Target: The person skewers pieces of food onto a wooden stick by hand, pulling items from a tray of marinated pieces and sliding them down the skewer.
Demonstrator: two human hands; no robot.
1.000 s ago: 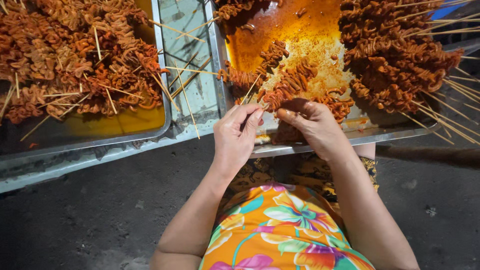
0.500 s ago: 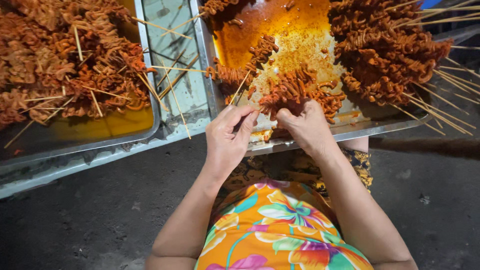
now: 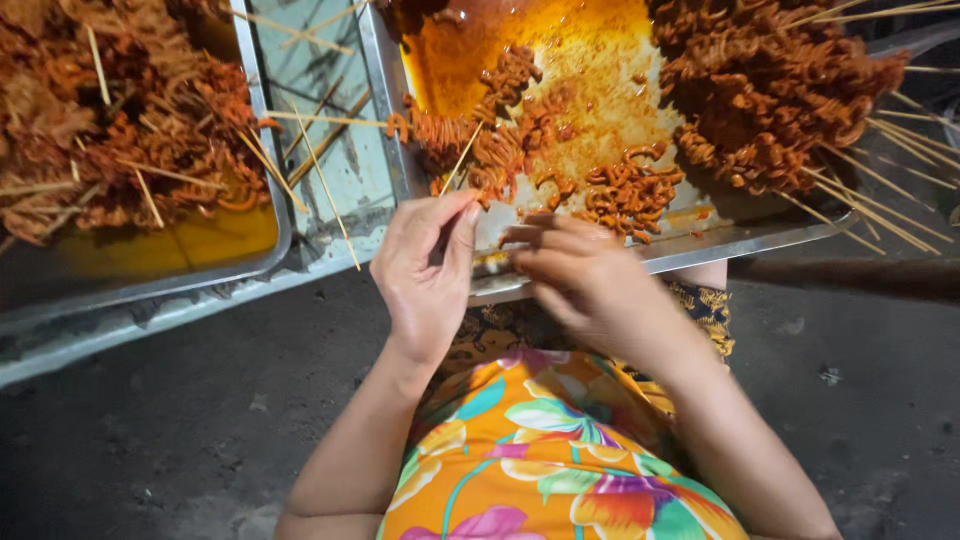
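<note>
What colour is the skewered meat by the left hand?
Reddish-orange, oily skewered meat in the head view.

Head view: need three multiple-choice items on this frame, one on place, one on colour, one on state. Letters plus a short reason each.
1. Where does the big heap of finished skewers lie in the right metal tray?
A. near left corner
B. far right part
C. outside the tray, on the ground

2. What colour is the liquid pooled in the left tray?
A. yellow
B. green
C. white

3. What is the left hand doing?
A. lying flat and open on the ground
B. pinching a thin wooden skewer in its fingers
C. gripping the tray rim

Answers:
1 B, the heap fills the tray's far right part.
2 A, a yellow pool shows under the left pile.
3 B, thumb and fingers close on the stick's near end, beside the right hand.
</note>
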